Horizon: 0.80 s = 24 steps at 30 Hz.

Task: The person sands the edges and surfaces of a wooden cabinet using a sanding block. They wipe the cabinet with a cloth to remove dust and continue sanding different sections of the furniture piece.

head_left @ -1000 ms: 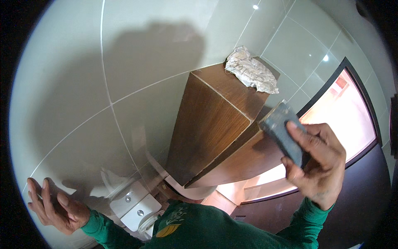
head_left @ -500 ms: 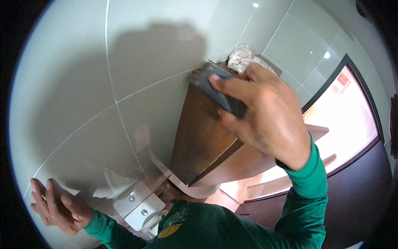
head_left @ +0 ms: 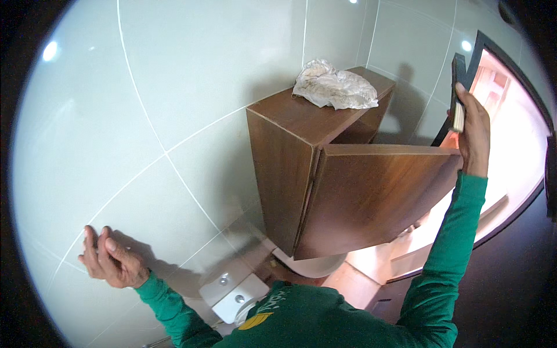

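My right hand (head_left: 476, 136) grips a dark, flat rectangular block (head_left: 458, 68) with a pale lower end; its exact kind is unclear. That hand is raised at the far upper corner of an open wooden cabinet door (head_left: 377, 200) and appears to touch it. The brown wall cabinet (head_left: 284, 168) stands against the tiles, part of its inside showing above the door. On its top lies a crumpled whitish cloth or sheet (head_left: 336, 87). At the lower left, my left hand (head_left: 116, 261) is open, fingers slightly bent, with its fingertips at the tiled wall (head_left: 191, 122).
A white toilet tank (head_left: 235, 296) is below the cabinet at lower left. Part of a white basin (head_left: 316, 265) shows under the cabinet. To the right, a dark-framed opening (head_left: 516, 127) is brightly lit, and a dark panel (head_left: 499, 278) fills the lower right.
My right hand, with the block, has moved right from the cabinet's top left edge to the door's far corner. The door is swung wider into view. My left hand stays near the wall.
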### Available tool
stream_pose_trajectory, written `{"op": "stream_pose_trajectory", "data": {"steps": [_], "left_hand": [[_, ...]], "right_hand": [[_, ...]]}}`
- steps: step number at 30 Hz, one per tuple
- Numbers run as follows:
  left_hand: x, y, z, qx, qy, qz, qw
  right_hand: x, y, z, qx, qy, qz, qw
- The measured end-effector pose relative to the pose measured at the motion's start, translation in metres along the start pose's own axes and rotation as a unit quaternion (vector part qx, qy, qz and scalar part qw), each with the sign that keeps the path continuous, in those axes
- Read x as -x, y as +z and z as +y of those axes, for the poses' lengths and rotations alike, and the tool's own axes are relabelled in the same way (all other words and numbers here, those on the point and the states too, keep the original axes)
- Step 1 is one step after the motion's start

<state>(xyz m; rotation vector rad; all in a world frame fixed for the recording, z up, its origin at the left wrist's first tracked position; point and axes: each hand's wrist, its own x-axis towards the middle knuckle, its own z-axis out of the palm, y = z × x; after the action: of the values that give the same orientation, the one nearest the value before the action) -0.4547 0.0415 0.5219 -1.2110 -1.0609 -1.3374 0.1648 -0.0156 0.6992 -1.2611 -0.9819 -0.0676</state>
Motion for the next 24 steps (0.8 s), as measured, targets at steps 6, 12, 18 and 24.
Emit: {"op": "stream_pose_trajectory", "data": {"steps": [6, 12, 18, 24], "left_hand": [[-0.019, -0.003, 0.029, 0.081, -0.192, 0.073, 0.975], [-0.138, 0.024, 0.170, 0.329, 0.007, -0.252, 0.910], [-0.217, 0.156, 0.305, 0.401, 0.303, -0.538, 0.677], [-0.174, 0.210, 0.373, 0.188, 0.344, -0.651, 0.651]], "right_hand": [[-0.014, 0.019, 0.051, 0.136, 0.047, -0.041, 0.989], [-0.012, 0.020, 0.065, 0.255, -0.088, -0.086, 0.959], [-0.022, 0.013, 0.072, 0.279, -0.062, -0.095, 0.954], [-0.015, 0.021, 0.071, 0.254, -0.055, -0.118, 0.958]]}}
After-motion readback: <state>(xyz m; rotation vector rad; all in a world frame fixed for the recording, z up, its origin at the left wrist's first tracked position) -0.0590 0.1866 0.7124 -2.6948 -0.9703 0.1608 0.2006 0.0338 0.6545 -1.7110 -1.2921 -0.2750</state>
